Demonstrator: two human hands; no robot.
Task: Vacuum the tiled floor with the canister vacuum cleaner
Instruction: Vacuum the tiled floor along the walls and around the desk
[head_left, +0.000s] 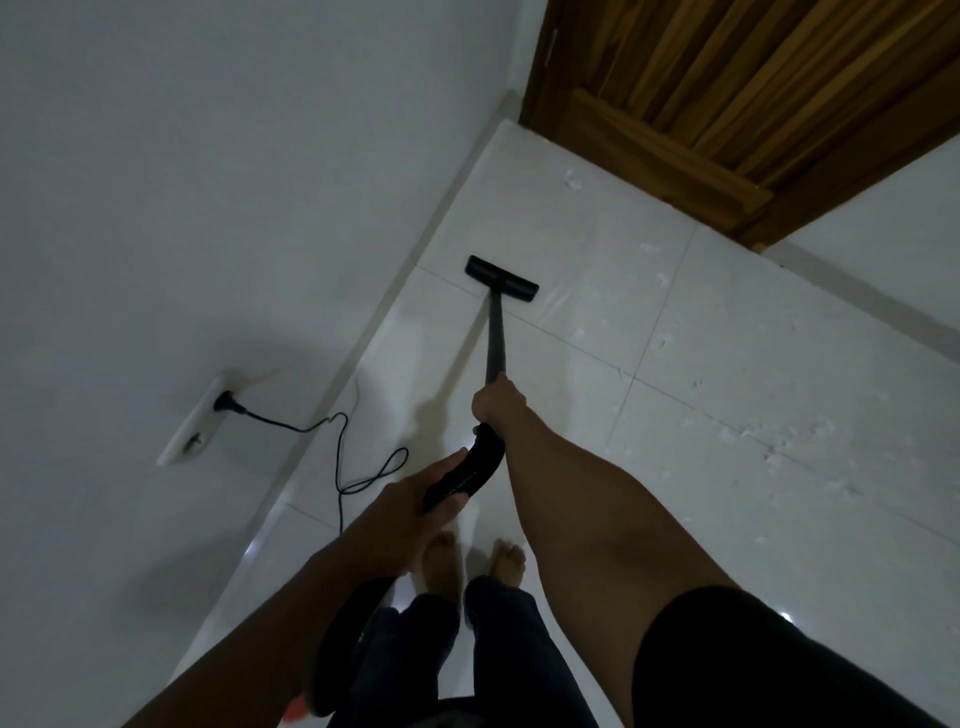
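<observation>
Head view, looking down. Nearest the camera, two legs (519, 649) in dark trousers end in bare feet (441, 561) that stand on the pale, glossy tiled floor (727, 395). Just beyond them the left hand (415, 499) grips the lower end of the vacuum's curved black handle (470, 470), with the thumb over the top and the fingers curled beneath. The right arm, in a short black sleeve (753, 665), reaches farther forward. Its right hand (496, 404) is closed round the place where the handle meets the straight dark wand (496, 332). The wand slopes away from the person to the flat black floor head (501, 274), which lies on the tiles at a grout line, near the skirting of the left wall (156, 156). To the left, a thin black power cord (340, 467) loops over the floor and rises to a plug (227, 402) seated in a white wall socket (189, 434). White flecks (779, 452) are scattered over the tiles to the right of the wand and beyond the floor head. Farthest off, a wooden door (727, 104) closes the corner.
</observation>
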